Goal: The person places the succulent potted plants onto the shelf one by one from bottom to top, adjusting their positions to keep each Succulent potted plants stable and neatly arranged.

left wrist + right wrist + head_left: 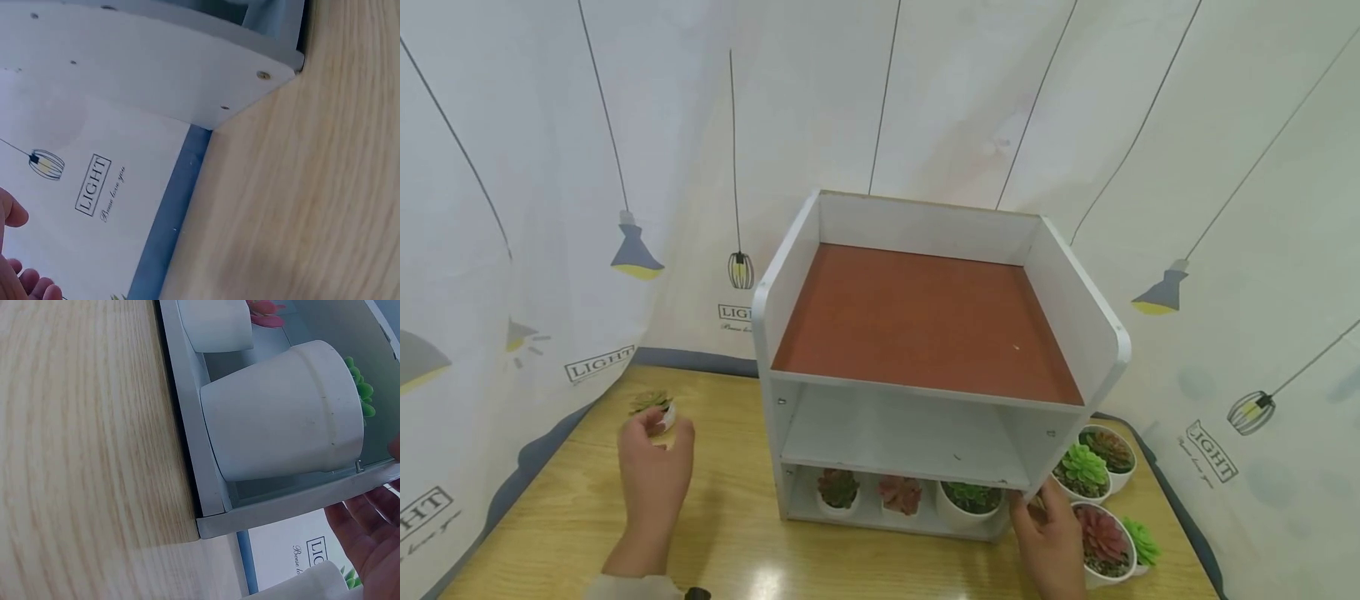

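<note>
A white shelf unit (891, 425) with a brown top board stands on the wooden table. My right hand (1051, 537) grips the front edge of its right side panel. In the right wrist view its thumb is on the inner side and its fingers (356, 528) lie along the outer side. To the left, my left hand (655, 475) is just in front of a small potted succulent (651, 402), thumb and fingers parted. Its fingers (37, 284) show nothing between them in the left wrist view. In the lowest compartment stand a dark reddish succulent (838, 488), a red one (900, 493) and a larger green one (972, 497).
Right of the shelf several white-potted succulents crowd together, among them a bright green one (1082, 469), a pink-red one (1103, 533) and an orange-green one (1108, 450). A printed white curtain (940, 108) hangs behind the wooden table (737, 550). The shelf's middle compartment (902, 429) has a bare board.
</note>
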{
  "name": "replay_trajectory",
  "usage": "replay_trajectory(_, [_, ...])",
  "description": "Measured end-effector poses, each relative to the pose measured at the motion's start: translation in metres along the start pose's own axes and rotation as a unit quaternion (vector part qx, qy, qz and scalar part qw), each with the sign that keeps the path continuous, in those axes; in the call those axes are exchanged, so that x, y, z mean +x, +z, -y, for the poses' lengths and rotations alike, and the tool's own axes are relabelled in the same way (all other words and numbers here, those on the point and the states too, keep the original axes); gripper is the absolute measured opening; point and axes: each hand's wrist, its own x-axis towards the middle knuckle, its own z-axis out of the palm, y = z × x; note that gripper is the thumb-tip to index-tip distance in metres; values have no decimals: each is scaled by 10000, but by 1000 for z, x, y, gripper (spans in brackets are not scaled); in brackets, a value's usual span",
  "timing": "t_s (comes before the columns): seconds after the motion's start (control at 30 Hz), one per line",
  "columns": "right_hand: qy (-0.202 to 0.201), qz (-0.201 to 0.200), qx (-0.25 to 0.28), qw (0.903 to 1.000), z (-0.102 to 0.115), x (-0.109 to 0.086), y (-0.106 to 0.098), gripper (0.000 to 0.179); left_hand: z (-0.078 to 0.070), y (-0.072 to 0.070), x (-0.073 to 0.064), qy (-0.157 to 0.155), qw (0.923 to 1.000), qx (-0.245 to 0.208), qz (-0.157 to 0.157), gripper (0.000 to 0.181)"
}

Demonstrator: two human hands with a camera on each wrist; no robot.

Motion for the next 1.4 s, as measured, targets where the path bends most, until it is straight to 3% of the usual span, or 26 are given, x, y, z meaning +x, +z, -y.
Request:
replay_trajectory(0.17, [13, 12, -6, 10000, 1, 0, -1, 34, 10, 2, 13, -168, 9998, 82, -84, 65])
replay_trajectory(0.47, [4, 0, 18, 10000, 1, -1, 0, 36, 32, 7, 34, -273, 9976, 358, -518, 69])
replay_trajectory(0.83, [-79, -1, 70, 9999, -1, 0, 1, 35, 50, 5, 53, -556, 9958, 619, -386, 86])
replay_trajectory(1.4, [-109, -37, 125, 9999, -3, 0, 1, 35, 81, 11, 75, -1386, 9898, 291, -141, 97])
